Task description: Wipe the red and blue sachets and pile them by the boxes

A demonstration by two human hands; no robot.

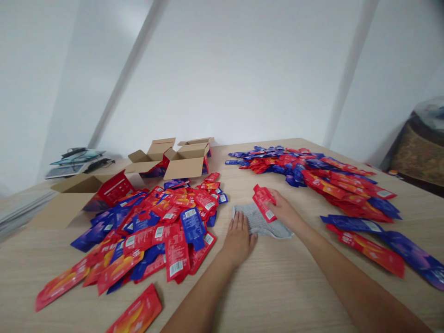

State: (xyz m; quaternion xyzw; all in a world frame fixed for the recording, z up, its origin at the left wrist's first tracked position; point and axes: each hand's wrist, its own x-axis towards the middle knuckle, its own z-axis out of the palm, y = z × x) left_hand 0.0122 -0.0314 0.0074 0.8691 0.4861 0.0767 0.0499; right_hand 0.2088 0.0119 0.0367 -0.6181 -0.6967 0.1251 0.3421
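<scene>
A red pouch [264, 203] with a barcode label is gripped in my right hand [282, 209], held just over a grey cloth [256, 217]. My left hand [238, 238] lies flat, fingers stretched out, on the left end of that cloth. Left of my hands spreads a heap of red and blue pouches [173, 208], several showing white barcodes. A second heap of red and blue pouches [294, 164] covers the right side of the table. Closer on the right, a red pouch [371, 249] lies beside blue ones [412, 254].
Open cardboard boxes [185, 167] stand at the back left, and another open box [76, 199] sits nearer on the left. Behind it lies a stack of flat items [78, 162]. The wooden table [277, 286] meets a white wall. A brown patterned object [419, 152] is at the far right.
</scene>
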